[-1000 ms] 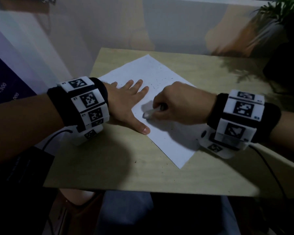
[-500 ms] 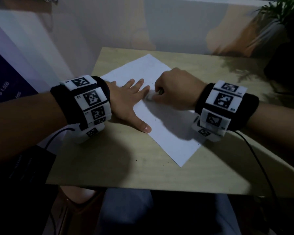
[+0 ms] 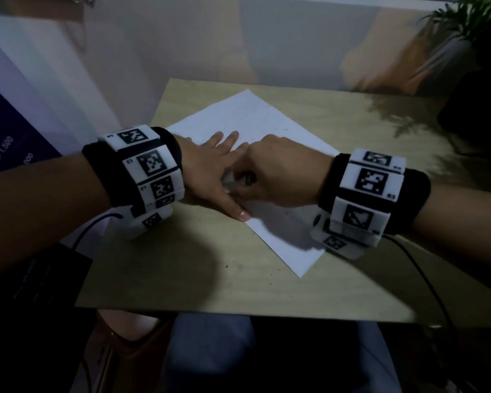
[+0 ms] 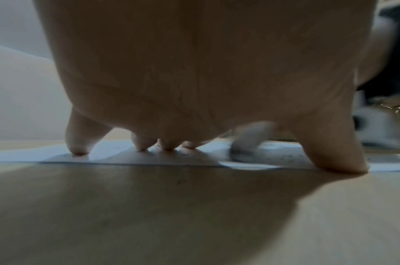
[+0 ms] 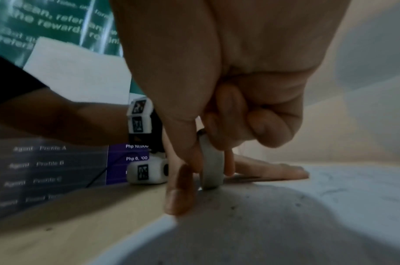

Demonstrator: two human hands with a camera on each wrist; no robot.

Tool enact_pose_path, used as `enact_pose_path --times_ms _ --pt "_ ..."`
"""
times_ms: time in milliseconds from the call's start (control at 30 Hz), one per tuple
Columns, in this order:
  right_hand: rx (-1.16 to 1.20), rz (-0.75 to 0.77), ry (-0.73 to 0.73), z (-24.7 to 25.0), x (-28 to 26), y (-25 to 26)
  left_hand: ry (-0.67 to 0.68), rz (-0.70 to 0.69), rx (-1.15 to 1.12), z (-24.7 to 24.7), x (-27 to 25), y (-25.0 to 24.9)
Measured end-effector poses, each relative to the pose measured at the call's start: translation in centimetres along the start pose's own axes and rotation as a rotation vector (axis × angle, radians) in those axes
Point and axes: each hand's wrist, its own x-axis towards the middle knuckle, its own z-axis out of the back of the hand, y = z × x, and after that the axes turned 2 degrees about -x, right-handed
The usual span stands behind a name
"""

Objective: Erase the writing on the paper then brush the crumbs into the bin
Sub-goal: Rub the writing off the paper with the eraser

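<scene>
Grip of right hand [image 3: 281, 171] pinching small grey-white eraser [image 5: 211, 166], pressing it onto white paper sheet [image 3: 284, 236] on tan wooden tabletop [image 3: 352, 279]; left hand [image 3: 210, 171] lying spread flat, pinning paper.

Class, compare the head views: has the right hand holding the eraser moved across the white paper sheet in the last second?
Yes. The right hand slid left along the white paper sheet, right up against the flat left hand.

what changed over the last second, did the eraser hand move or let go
The right hand did not let go: it grips the eraser throughout. It rubbed away up the paper, then came back toward the left hand, beside its thumb. The left hand stayed flat, pressing the paper on the table.
</scene>
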Motion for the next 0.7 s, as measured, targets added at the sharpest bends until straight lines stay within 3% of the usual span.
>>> enact_pose_path --times_ms 167,333,500,633,700 --pt "-0.07 -0.169 -0.111 0.2 1.3 -2.4 0.001 -0.001 0.015 -0.1 0.1 0.3" --pt "-0.028 0.015 -0.004 -0.4 -0.9 -0.9 0.016 0.004 0.015 0.0 0.0 0.1" --pt "-0.132 -0.141 -0.102 0.0 -0.5 -2.9 0.03 0.012 0.043 0.0 -0.1 0.3" --pt "-0.097 0.015 -0.04 -1.4 -2.3 -0.7 0.026 0.009 0.047 0.0 -0.1 0.1" --pt "-0.061 -0.012 -0.017 -0.8 -2.4 -1.4 0.023 0.01 0.047 -0.1 -0.1 0.1"
